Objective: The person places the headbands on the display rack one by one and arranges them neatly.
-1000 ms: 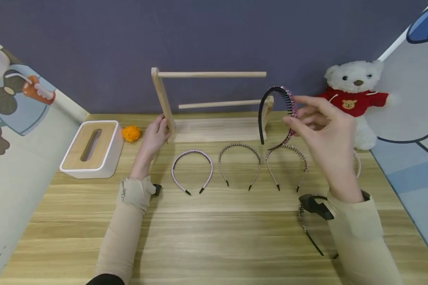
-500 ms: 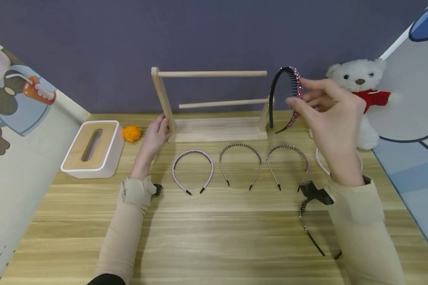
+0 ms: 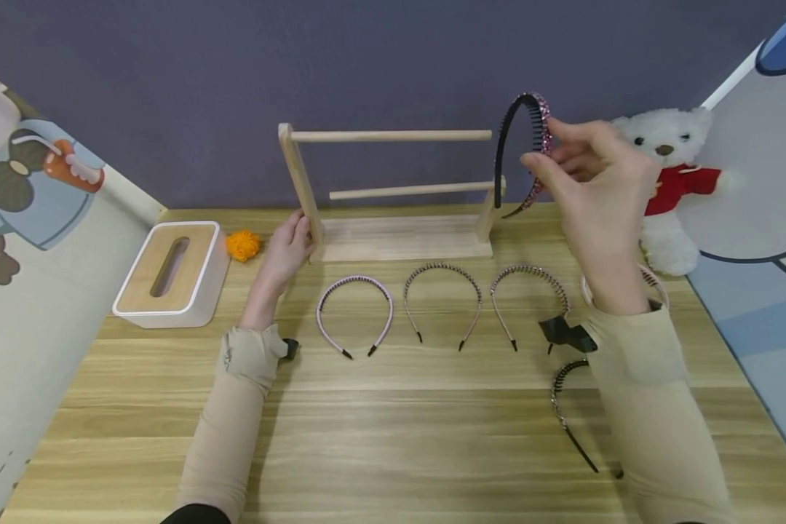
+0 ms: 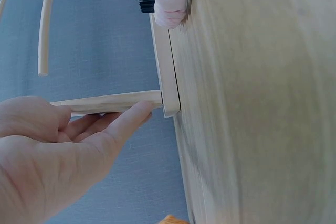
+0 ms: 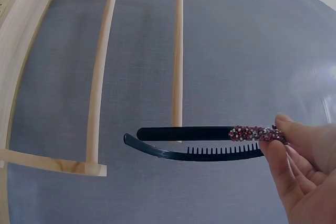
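Observation:
My right hand [image 3: 602, 193] pinches a black toothed headband [image 3: 503, 156] with pink sparkling stones between thumb and fingers. It is held upright in the air at the right end of a wooden rack [image 3: 393, 136], near the free end of the upper bar. In the right wrist view the headband's black ends [image 5: 184, 134] point toward the rack's bars [image 5: 178, 56]; whether they touch cannot be told. My left hand [image 3: 288, 247] grips the rack's left upright [image 4: 115, 100] low down, with thumb and fingers on either side of it.
Several headbands lie on the table: a lilac one [image 3: 389, 302], two beaded ones [image 3: 440, 265] [image 3: 530, 268], and others partly under my right arm. A tissue box [image 3: 203, 298] and orange yarn ball [image 3: 242, 245] stand left, a white teddy bear [image 3: 669, 244] right.
My right hand has raised the headband from in front of the rack's lower right end to the height of the upper bar. My left hand stays on the upright.

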The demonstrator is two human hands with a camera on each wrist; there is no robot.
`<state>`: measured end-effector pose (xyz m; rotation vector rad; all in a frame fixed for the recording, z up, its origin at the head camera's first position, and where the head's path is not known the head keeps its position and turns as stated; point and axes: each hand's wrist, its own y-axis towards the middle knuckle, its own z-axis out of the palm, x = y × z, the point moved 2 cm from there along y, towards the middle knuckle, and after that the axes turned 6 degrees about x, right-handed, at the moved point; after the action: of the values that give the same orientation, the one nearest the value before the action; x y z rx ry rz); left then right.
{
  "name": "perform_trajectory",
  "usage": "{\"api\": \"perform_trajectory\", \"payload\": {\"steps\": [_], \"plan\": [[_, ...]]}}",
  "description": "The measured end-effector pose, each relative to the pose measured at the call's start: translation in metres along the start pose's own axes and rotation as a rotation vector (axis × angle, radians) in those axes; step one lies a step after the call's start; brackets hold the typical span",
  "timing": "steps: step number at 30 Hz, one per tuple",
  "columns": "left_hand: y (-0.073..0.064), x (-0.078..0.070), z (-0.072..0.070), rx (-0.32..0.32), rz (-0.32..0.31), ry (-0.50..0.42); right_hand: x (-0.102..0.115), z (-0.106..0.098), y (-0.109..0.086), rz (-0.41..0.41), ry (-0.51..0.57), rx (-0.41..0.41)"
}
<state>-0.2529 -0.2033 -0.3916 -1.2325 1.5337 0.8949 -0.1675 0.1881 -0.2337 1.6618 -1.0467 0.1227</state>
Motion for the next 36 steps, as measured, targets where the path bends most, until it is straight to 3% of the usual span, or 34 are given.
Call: {"api": "perform_trajectory", "payload": {"steps": [7,12,20,30,36], "plan": [[-0.001,-0.003,0.001,-0.016,0.018,-0.005,0.000,0.008,0.005,0.162,0.062,-0.039],[-0.001,-0.001,0.000,-0.011,0.018,-0.025,0.001,0.016,0.010,0.104,0.038,-0.030],[-0.001,-0.002,0.000,-0.016,0.003,0.035,-0.003,0.026,0.014,-0.058,0.013,-0.002],[-0.002,-0.003,0.002,-0.028,-0.002,-0.007,-0.002,0.042,0.020,-0.127,-0.005,0.025],[-0.002,-0.004,0.003,-0.026,0.007,0.013,-0.003,0.049,0.020,-0.145,0.000,0.030]]}}
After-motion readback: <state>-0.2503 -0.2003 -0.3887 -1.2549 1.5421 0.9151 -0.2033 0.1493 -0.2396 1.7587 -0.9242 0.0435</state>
